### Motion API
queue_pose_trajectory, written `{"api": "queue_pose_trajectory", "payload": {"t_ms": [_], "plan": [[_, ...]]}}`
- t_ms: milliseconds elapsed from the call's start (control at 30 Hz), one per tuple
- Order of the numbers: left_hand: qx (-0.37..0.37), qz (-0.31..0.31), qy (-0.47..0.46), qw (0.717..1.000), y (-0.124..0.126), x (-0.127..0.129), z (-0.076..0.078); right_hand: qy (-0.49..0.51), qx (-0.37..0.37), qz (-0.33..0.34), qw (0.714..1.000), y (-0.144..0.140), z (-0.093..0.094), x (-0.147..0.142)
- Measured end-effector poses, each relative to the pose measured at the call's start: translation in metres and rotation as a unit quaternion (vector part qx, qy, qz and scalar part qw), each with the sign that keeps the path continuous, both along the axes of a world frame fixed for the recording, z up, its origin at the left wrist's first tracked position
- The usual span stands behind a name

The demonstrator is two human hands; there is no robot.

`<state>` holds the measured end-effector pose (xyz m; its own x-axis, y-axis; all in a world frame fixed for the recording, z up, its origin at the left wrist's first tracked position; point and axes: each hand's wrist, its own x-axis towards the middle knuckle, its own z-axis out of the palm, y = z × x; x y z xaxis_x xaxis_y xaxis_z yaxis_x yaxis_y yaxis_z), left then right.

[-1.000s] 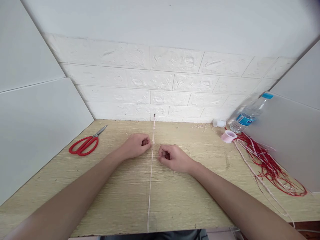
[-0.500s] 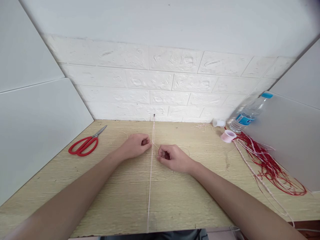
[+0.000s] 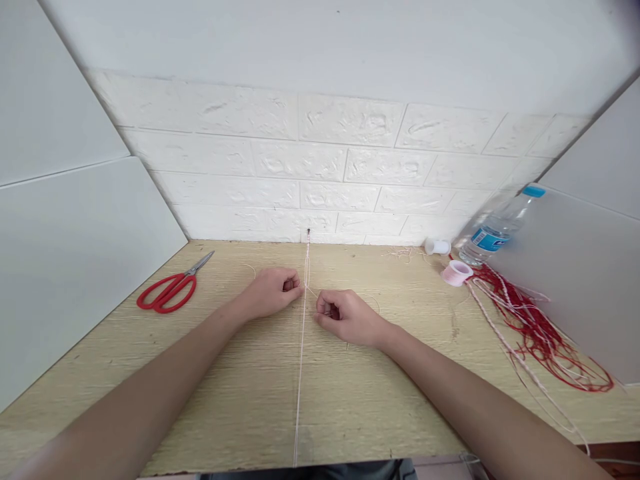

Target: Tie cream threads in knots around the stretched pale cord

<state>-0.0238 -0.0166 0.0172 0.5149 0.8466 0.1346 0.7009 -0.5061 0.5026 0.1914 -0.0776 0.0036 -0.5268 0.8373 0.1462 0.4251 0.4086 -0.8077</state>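
A thin pale pink cord runs taut down the middle of the wooden table, from a pin at the wall's foot to the near edge. My left hand rests just left of it, fingers closed, pinching a fine thread end at the cord. Just right of the cord lies my right hand, also pinched on a fine thread. A loose loop of that thread lies behind the right hand.
Red-handled scissors lie at the left. At the back right lie a pink spool, a white spool and a water bottle on its side. A bundle of red and white cords trails along the right wall.
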Motion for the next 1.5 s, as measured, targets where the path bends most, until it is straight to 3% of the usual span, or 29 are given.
{"api": "queue_pose_trajectory", "payload": {"t_ms": [1500], "plan": [[0.009,0.007,0.006,1.000,0.0008,0.0009,-0.0024,-0.011,0.004,0.006,1.000,0.0004,0.0000,-0.0006]]}}
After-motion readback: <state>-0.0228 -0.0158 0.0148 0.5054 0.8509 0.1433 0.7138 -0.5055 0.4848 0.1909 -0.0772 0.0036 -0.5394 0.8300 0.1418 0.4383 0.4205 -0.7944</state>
